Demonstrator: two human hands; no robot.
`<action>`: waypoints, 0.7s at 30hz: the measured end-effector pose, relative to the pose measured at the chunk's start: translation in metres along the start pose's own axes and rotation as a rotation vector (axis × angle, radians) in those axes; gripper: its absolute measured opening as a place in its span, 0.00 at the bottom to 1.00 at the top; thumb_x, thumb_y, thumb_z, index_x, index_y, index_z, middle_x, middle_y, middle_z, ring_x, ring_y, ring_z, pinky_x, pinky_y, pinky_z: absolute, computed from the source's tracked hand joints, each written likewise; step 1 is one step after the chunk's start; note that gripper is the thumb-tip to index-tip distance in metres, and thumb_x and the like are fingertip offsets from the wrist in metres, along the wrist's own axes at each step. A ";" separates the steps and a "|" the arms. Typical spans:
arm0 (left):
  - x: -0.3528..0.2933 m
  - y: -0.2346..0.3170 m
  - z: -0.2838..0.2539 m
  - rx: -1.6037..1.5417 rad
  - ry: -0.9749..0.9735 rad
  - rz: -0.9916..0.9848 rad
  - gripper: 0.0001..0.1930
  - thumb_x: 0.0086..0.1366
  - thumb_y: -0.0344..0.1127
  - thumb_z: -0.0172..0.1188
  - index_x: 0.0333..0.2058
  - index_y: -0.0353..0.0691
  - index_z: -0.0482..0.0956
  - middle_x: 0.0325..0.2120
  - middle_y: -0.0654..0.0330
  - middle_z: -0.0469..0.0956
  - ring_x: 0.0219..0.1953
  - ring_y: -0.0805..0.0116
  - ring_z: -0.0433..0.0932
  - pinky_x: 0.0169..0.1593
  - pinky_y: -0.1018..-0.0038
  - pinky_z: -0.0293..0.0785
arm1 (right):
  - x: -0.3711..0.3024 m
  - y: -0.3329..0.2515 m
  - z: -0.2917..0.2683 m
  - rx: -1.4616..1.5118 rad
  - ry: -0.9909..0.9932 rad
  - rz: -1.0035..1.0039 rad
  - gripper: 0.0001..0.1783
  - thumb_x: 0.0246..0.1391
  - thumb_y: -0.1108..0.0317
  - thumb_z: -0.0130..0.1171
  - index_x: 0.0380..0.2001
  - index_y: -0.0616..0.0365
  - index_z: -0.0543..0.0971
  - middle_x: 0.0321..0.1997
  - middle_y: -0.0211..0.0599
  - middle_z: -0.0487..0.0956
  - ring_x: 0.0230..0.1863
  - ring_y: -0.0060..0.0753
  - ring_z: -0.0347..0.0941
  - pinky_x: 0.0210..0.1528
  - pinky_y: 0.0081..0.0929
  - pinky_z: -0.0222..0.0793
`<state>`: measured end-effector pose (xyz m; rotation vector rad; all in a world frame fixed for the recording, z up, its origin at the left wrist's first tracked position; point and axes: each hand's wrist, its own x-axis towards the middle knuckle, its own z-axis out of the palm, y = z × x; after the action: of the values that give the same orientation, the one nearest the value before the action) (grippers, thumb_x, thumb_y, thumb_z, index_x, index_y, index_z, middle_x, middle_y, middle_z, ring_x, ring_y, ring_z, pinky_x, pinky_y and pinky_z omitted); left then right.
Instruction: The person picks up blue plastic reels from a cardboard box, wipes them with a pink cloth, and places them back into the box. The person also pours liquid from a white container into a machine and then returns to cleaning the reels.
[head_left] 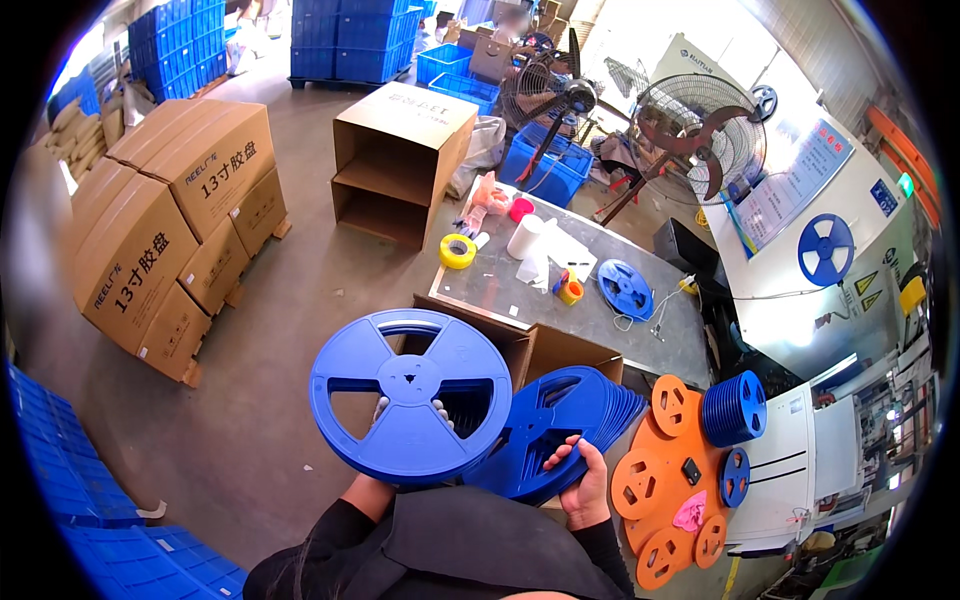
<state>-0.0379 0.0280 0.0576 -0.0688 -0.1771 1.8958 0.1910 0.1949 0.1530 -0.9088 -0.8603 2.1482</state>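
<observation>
My left hand [370,493] reaches under a stack of round blue plastic reels [368,447] and grips it from below. Pale fingertips show through the openings of the top reel; the rest of the hand is hidden. To the right, a second, fanned stack of blue reels [540,405] leans at a slant over an open cardboard box [575,352]. My right hand [585,485] is closed on this stack's near right edge, fingers curled into an opening. The two stacks overlap in view; whether they touch, I cannot tell.
Beyond the box stands a grey worktable [480,290] with yellow tape [458,251], a white roll [525,237] and a blue reel [626,290]. At right, an orange round table [655,455] carries more reels. Stacked cartons [190,210] stand left; blue crates [60,450] line the lower left.
</observation>
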 end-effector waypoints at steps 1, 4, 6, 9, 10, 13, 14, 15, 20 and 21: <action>0.001 -0.001 -0.002 -0.001 0.002 0.006 0.38 0.58 0.61 0.58 0.58 0.37 0.66 0.47 0.51 0.73 0.52 0.50 0.71 0.61 0.54 0.66 | 0.000 0.000 -0.001 -0.002 0.003 -0.004 0.11 0.54 0.61 0.56 0.35 0.55 0.75 0.28 0.35 0.78 0.29 0.35 0.74 0.39 0.38 0.73; 0.001 -0.001 -0.001 0.020 0.005 0.007 0.38 0.59 0.61 0.57 0.58 0.37 0.66 0.46 0.52 0.74 0.52 0.50 0.72 0.61 0.54 0.66 | 0.000 0.000 -0.001 0.000 -0.006 -0.007 0.11 0.54 0.61 0.56 0.35 0.55 0.75 0.28 0.35 0.78 0.29 0.35 0.74 0.39 0.38 0.73; 0.001 0.000 -0.001 0.021 -0.003 0.005 0.38 0.59 0.61 0.56 0.58 0.38 0.66 0.46 0.51 0.74 0.52 0.50 0.72 0.61 0.54 0.66 | 0.000 -0.001 0.000 -0.001 -0.009 -0.006 0.11 0.54 0.60 0.56 0.35 0.55 0.75 0.28 0.35 0.78 0.29 0.35 0.74 0.39 0.38 0.73; 0.000 0.001 -0.003 0.021 -0.001 -0.002 0.38 0.59 0.62 0.56 0.58 0.37 0.66 0.46 0.51 0.74 0.52 0.50 0.72 0.61 0.54 0.66 | 0.001 0.000 -0.001 0.002 -0.011 -0.006 0.11 0.54 0.60 0.56 0.35 0.55 0.75 0.28 0.35 0.78 0.30 0.35 0.74 0.39 0.38 0.73; 0.001 0.002 -0.004 0.020 0.001 -0.006 0.38 0.59 0.62 0.56 0.58 0.37 0.66 0.46 0.51 0.74 0.52 0.49 0.72 0.61 0.54 0.66 | 0.001 0.001 -0.002 0.003 -0.011 -0.007 0.11 0.54 0.60 0.56 0.35 0.55 0.75 0.28 0.35 0.78 0.30 0.35 0.74 0.39 0.38 0.73; 0.002 -0.001 0.004 0.025 -0.038 0.017 0.36 0.59 0.59 0.56 0.55 0.34 0.69 0.46 0.48 0.76 0.50 0.51 0.75 0.61 0.55 0.66 | 0.002 0.001 -0.001 0.000 -0.020 -0.012 0.11 0.54 0.60 0.56 0.35 0.55 0.75 0.28 0.34 0.78 0.30 0.35 0.74 0.39 0.38 0.73; 0.001 0.000 0.003 0.027 -0.028 0.021 0.36 0.59 0.59 0.56 0.55 0.34 0.69 0.46 0.48 0.76 0.50 0.51 0.75 0.61 0.55 0.66 | 0.001 0.001 -0.001 0.000 -0.021 -0.010 0.11 0.54 0.60 0.56 0.35 0.55 0.75 0.28 0.34 0.78 0.30 0.35 0.74 0.39 0.38 0.73; 0.001 0.001 0.001 0.029 -0.018 0.026 0.36 0.59 0.59 0.57 0.55 0.34 0.69 0.46 0.48 0.76 0.50 0.50 0.75 0.61 0.54 0.66 | 0.000 0.001 0.000 0.000 -0.022 -0.007 0.11 0.54 0.60 0.56 0.35 0.55 0.75 0.28 0.34 0.78 0.30 0.35 0.74 0.39 0.38 0.73; -0.001 0.003 -0.007 0.016 0.016 0.026 0.36 0.58 0.59 0.57 0.56 0.34 0.69 0.47 0.48 0.75 0.51 0.50 0.74 0.61 0.54 0.66 | -0.003 0.002 0.001 -0.004 -0.011 -0.009 0.11 0.54 0.60 0.56 0.35 0.55 0.75 0.28 0.34 0.78 0.30 0.35 0.74 0.39 0.38 0.73; -0.001 0.002 -0.005 -0.004 0.007 0.011 0.36 0.59 0.59 0.57 0.56 0.34 0.69 0.47 0.48 0.75 0.52 0.50 0.74 0.61 0.54 0.66 | -0.004 0.001 0.001 -0.006 -0.004 -0.008 0.11 0.54 0.60 0.56 0.35 0.55 0.75 0.28 0.34 0.78 0.30 0.35 0.74 0.39 0.38 0.73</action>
<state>-0.0384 0.0272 0.0520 -0.0797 -0.1762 1.9057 0.1916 0.1907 0.1540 -0.9027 -0.8717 2.1422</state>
